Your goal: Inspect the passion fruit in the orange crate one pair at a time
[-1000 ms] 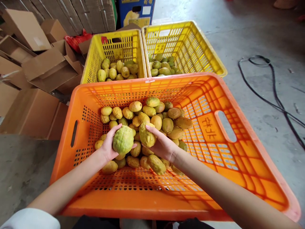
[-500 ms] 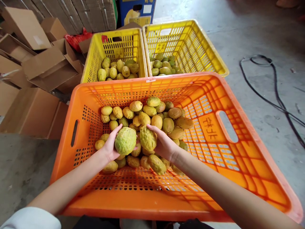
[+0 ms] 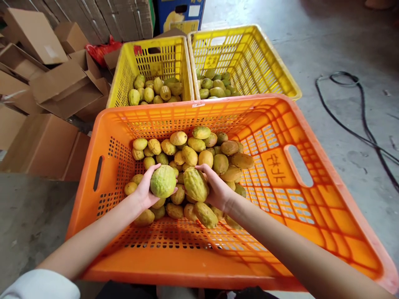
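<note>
My left hand (image 3: 148, 189) is wrapped round a round, bumpy light-green guava (image 3: 163, 181). Close beside it, my right hand (image 3: 217, 189) grips an oval, ridged yellow-green guava (image 3: 195, 185). A small gap separates the two fruits. Both hands are over a large orange plastic crate (image 3: 140, 265). Beneath and behind them, a heap of yellow to brownish-green guavas (image 3: 190, 155) lies in the crate. One longer, bumpy fruit (image 3: 205, 214) rests just below my right hand. My fingers are partly hidden behind the fruits they hold.
Two yellow crates stand behind the orange one; the left crate (image 3: 118, 81) and the right crate (image 3: 264, 66) each hold several fruits. Cardboard boxes (image 3: 62, 87) are piled at the left. A black hose (image 3: 363, 108) lies on the floor at the right.
The fruit in my right hand has turned, so its ridged side now faces up and it leans to the lower right. The fruit in my left hand has turned slightly.
</note>
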`<state>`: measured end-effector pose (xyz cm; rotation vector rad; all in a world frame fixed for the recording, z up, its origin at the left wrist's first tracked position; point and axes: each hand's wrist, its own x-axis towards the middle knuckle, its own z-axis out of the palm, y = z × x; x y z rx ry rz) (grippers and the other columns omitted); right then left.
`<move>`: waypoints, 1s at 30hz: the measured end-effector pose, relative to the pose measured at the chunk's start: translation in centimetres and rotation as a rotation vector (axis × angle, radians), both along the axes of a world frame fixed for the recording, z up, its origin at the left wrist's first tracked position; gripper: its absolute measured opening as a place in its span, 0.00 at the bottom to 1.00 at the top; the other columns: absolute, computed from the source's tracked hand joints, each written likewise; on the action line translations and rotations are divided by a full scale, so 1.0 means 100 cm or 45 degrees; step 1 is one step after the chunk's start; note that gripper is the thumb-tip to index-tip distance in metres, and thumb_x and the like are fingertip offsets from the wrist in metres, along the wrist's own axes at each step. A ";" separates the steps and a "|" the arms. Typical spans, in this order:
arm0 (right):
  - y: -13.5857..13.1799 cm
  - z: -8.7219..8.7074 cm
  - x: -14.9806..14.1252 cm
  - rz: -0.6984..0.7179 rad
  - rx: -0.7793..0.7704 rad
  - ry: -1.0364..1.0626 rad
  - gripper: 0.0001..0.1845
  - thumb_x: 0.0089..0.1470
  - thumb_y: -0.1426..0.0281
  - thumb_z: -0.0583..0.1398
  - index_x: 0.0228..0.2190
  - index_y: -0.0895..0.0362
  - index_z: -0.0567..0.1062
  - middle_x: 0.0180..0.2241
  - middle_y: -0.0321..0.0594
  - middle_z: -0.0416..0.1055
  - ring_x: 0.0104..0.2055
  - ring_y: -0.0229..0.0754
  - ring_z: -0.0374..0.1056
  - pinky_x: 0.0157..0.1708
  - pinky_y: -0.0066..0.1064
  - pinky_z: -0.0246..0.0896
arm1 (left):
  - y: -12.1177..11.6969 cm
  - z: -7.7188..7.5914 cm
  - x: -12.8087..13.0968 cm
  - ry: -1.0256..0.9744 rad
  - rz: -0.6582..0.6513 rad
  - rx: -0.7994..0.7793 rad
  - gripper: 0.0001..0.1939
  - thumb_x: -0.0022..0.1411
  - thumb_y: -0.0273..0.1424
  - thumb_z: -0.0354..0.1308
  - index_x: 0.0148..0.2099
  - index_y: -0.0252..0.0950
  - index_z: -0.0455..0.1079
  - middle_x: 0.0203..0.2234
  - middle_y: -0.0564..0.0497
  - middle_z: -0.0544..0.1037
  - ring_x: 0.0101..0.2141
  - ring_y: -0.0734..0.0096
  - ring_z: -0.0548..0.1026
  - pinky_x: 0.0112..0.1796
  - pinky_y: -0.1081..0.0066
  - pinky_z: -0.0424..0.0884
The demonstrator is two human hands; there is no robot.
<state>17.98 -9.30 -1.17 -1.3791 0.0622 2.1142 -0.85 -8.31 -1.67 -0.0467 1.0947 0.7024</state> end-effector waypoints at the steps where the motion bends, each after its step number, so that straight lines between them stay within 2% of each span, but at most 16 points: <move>1: 0.000 0.000 0.000 -0.017 -0.008 -0.012 0.13 0.57 0.63 0.57 0.38 0.57 0.76 0.27 0.42 0.78 0.29 0.45 0.76 0.31 0.35 0.73 | 0.001 0.000 0.000 0.026 0.032 -0.014 0.12 0.66 0.37 0.54 0.41 0.33 0.71 0.32 0.43 0.80 0.34 0.60 0.80 0.40 0.56 0.79; 6: -0.001 0.001 -0.002 -0.054 0.087 -0.020 0.11 0.55 0.64 0.63 0.39 0.55 0.77 0.31 0.39 0.80 0.34 0.42 0.76 0.31 0.29 0.72 | 0.004 0.004 0.004 0.211 0.093 -0.097 0.11 0.69 0.37 0.51 0.41 0.37 0.71 0.29 0.50 0.80 0.30 0.66 0.80 0.40 0.62 0.79; 11: -0.002 0.003 -0.004 -0.094 0.136 -0.006 0.14 0.55 0.63 0.64 0.42 0.56 0.77 0.36 0.40 0.81 0.38 0.44 0.77 0.38 0.31 0.74 | 0.003 0.004 0.005 0.205 0.057 -0.110 0.15 0.70 0.35 0.50 0.50 0.32 0.72 0.34 0.45 0.81 0.37 0.62 0.81 0.40 0.66 0.78; 16: 0.000 -0.001 -0.002 -0.106 0.117 0.063 0.10 0.58 0.65 0.62 0.40 0.58 0.76 0.32 0.41 0.80 0.32 0.43 0.77 0.34 0.32 0.75 | -0.001 0.004 0.006 0.144 0.070 -0.121 0.17 0.71 0.35 0.48 0.54 0.32 0.70 0.38 0.42 0.81 0.36 0.61 0.81 0.39 0.62 0.79; 21: 0.002 -0.006 0.001 -0.097 0.046 0.124 0.10 0.60 0.64 0.59 0.36 0.58 0.75 0.28 0.42 0.79 0.28 0.43 0.77 0.30 0.33 0.75 | 0.000 0.006 0.006 0.056 0.031 -0.058 0.17 0.67 0.42 0.54 0.47 0.33 0.72 0.33 0.43 0.81 0.33 0.59 0.81 0.37 0.58 0.79; 25: 0.003 -0.004 0.002 -0.088 -0.012 0.059 0.15 0.61 0.61 0.55 0.36 0.59 0.75 0.27 0.43 0.79 0.27 0.44 0.77 0.28 0.34 0.74 | -0.001 0.001 0.005 0.073 -0.015 -0.063 0.12 0.64 0.38 0.58 0.41 0.33 0.72 0.29 0.46 0.80 0.30 0.61 0.80 0.37 0.57 0.80; 30: 0.003 -0.001 0.000 -0.040 0.027 0.001 0.17 0.61 0.61 0.52 0.37 0.59 0.76 0.28 0.45 0.80 0.28 0.45 0.77 0.27 0.32 0.73 | -0.002 0.000 0.007 0.122 0.016 -0.052 0.08 0.63 0.33 0.60 0.41 0.34 0.72 0.29 0.48 0.80 0.31 0.63 0.81 0.37 0.63 0.80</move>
